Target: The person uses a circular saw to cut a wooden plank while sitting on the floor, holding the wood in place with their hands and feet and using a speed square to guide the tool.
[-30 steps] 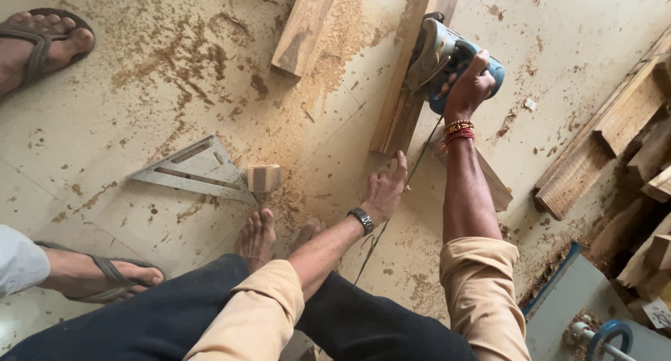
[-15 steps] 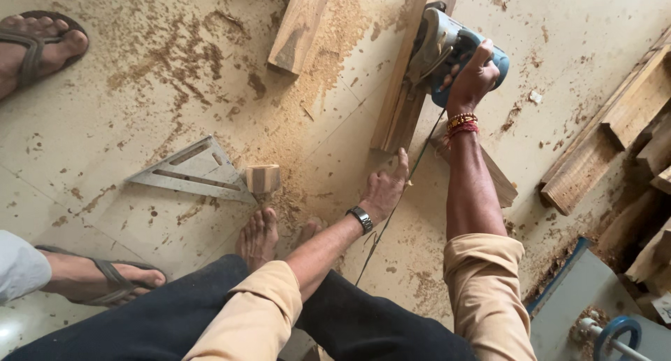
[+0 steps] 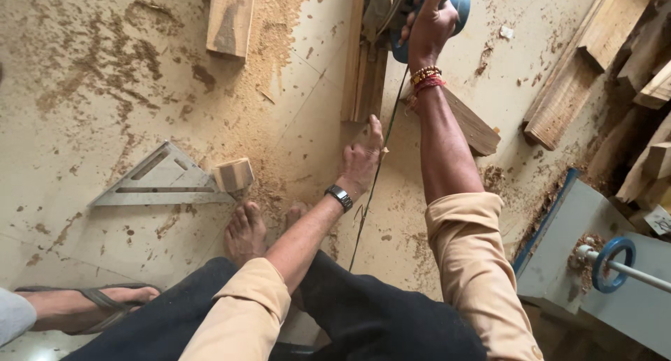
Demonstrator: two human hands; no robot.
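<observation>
1. Head view: my right hand (image 3: 428,27) is clenched around the handle of a blue power planer (image 3: 419,4) riding the far end of a long wooden plank (image 3: 365,74), at the top edge of the frame. Its cord (image 3: 377,172) trails back toward my knees.

2. Head view: my left hand (image 3: 362,160) lies flat and released, fingers spread, pressing on the near end of the same plank to pin it to the floor (image 3: 105,74). It grasps nothing.

3. Head view: my bare foot (image 3: 244,229) sits just behind that hand. A metal triangular square (image 3: 157,181) lies to its left, a small wooden block (image 3: 234,175) touching its corner.

4. Head view: loose sawdust (image 3: 272,46) lies thick beside the plank. More timber (image 3: 587,74) is stacked at the right, and another person's sandalled foot (image 3: 91,304) shows at lower left.

5. My judgement: a planing pass is in hand, with the tool near the far end of its stroke. The next move calls for firm downward pressure from the pinning hand and a straight, level tool, with the cord kept well away from the sole.
</observation>
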